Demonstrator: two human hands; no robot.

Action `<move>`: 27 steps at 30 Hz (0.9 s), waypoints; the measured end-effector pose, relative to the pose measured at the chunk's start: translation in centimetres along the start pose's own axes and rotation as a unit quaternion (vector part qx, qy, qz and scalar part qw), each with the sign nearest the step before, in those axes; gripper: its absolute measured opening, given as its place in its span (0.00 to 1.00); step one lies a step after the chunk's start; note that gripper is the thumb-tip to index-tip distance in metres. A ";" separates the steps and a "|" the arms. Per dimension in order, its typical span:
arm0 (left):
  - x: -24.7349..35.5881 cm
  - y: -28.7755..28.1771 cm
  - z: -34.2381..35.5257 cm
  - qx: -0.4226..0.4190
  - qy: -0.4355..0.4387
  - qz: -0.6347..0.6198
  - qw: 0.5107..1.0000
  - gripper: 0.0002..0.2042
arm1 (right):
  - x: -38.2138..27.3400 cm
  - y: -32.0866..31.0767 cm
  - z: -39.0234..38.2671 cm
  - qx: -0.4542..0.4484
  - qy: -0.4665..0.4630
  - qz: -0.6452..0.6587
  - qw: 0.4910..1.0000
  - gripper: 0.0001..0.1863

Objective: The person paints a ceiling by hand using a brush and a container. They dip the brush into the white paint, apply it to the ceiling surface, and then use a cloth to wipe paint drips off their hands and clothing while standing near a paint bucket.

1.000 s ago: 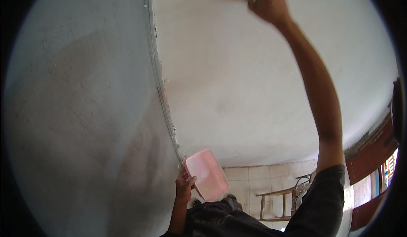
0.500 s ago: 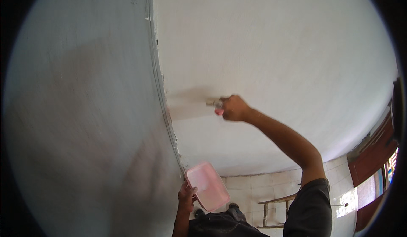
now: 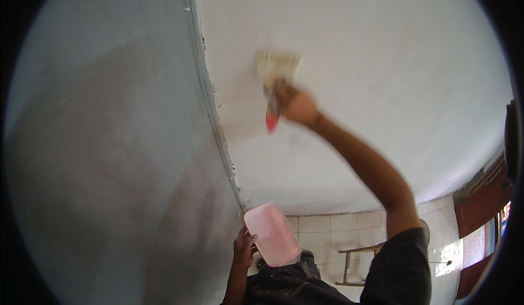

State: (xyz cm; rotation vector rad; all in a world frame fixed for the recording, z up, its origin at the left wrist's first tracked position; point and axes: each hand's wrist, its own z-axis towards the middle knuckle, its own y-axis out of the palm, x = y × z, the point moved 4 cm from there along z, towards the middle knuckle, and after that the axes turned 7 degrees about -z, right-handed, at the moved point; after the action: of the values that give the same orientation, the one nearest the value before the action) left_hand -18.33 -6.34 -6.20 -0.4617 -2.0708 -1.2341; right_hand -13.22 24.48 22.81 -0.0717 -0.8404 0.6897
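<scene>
right hand [image 3: 295, 104]: fingers pinching paintbrush [image 3: 275, 78], bristles on white wall [image 3: 382, 59]
left hand [image 3: 243, 246]: fingers gripping pink tub [image 3: 271, 241]

I see my right hand [image 3: 292, 104] raised against the wall [image 3: 382, 59], with the brush [image 3: 275, 73] in it touching the wall just right of the corner [image 3: 210, 103]. My left hand [image 3: 243, 246] is lower down, below the corner, with the container [image 3: 271, 241] at its right. A wooden stool [image 3: 357, 264] stands on the floor [image 3: 327, 231] behind my right arm.

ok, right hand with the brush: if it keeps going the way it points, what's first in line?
Likely the white wall. The right hand aims the paintbrush bristles-first at it; they look on or nearly on it, though motion blur hides contact.
</scene>
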 end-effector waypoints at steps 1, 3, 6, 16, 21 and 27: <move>-0.3 0.6 0.3 -0.011 0.000 0.003 1.000 0.30 | -4.0 2.8 -4.6 -0.035 -0.012 0.065 0.997 0.28; 0.0 0.4 0.1 -0.002 0.003 -0.015 1.000 0.30 | -10.1 1.6 -6.6 -0.304 -0.001 0.266 0.915 0.28; 0.5 0.4 0.5 -0.024 0.028 -0.031 0.999 0.29 | -7.1 1.2 -5.7 -0.277 0.066 0.265 0.921 0.14; 0.0 0.5 0.4 -0.004 -0.004 -0.011 1.000 0.28 | 13.4 -13.5 15.3 0.119 0.162 -0.092 0.975 0.11; 0.5 0.0 0.6 -0.019 0.006 -0.005 1.000 0.28 | 0.1 0.7 2.8 0.021 0.038 -0.015 0.999 0.27; 1.2 1.6 -0.1 -0.041 0.022 -0.014 0.999 0.31 | -8.0 -0.2 -4.5 -0.071 -0.030 0.119 0.990 0.21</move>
State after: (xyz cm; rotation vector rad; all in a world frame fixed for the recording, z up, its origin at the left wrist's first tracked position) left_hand -18.19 -5.66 -4.37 -0.4404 -2.0011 -1.3385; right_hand -13.66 20.50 14.54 -0.2841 -0.9479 0.8590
